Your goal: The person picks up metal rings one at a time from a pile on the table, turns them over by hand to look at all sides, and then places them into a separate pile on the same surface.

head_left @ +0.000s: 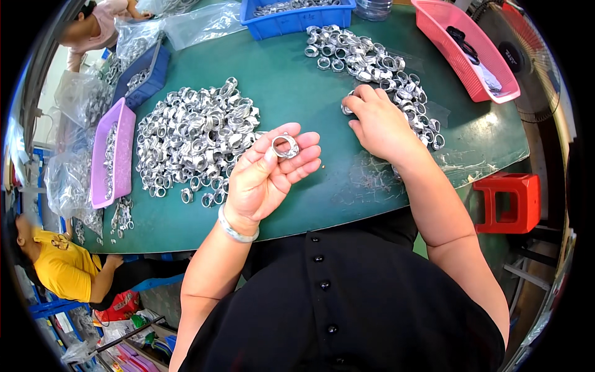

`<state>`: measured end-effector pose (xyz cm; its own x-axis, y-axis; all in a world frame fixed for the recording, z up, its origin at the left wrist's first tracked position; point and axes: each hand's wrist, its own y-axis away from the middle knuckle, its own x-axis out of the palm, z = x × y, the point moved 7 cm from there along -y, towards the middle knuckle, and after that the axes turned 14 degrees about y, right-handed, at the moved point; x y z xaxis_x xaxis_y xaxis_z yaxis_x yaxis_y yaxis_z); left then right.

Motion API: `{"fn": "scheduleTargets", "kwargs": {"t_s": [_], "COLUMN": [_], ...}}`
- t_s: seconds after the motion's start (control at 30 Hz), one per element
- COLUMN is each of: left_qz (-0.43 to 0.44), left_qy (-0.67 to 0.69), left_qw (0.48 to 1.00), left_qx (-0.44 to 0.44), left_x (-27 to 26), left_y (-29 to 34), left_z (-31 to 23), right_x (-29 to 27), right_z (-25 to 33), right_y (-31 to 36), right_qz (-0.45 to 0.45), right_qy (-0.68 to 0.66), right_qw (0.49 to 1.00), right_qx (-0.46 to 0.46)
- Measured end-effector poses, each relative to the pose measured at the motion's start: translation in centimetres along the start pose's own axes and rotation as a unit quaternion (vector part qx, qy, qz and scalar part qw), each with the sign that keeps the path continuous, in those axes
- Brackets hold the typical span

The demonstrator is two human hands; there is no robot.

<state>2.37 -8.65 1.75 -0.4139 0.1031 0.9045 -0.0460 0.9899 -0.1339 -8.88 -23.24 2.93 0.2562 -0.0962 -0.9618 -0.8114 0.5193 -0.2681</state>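
Note:
My left hand (255, 185) is palm up over the green table (291, 80). Its thumb presses a silver metal ring (292, 150), with a thicker block on one side, against the fingers. On the right, my right hand (385, 126) is palm down at the near edge of a long pile of similar rings (359, 51). Its fingers curl round a metal ring (345, 110), mostly hidden beneath the fingertips. A broad heap of the same rings (192, 133) lies left of my left hand, with a few loose ones along its near side.
A pink basket (434, 31) with dark items stands at the far right, a blue bin (297, 23) of parts at the back. A purple tray (127, 155) and another blue bin (158, 71) line the left. A red stool (527, 201) stands right; two people are at left.

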Motion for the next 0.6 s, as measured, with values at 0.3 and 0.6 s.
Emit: {"fn": "scheduleTargets", "kwargs": {"t_s": [0.3, 0.6], "left_qz": [-0.081, -0.174], "left_qy": [-0.474, -0.924], "left_qw": [0.857, 0.299], "left_qx": [0.186, 0.16], "left_x": [0.7, -0.8], "left_y": [0.4, 1.3], "left_z": [-5.1, -11.3], "right_x": [0.8, 0.0], "right_z": [0.0, 0.8], "right_y": [-0.4, -1.0], "right_qz": [0.017, 0.003], "right_qy": [-0.034, -0.207], "right_qw": [0.998, 0.975], "right_qx": [-0.043, -0.076]}}
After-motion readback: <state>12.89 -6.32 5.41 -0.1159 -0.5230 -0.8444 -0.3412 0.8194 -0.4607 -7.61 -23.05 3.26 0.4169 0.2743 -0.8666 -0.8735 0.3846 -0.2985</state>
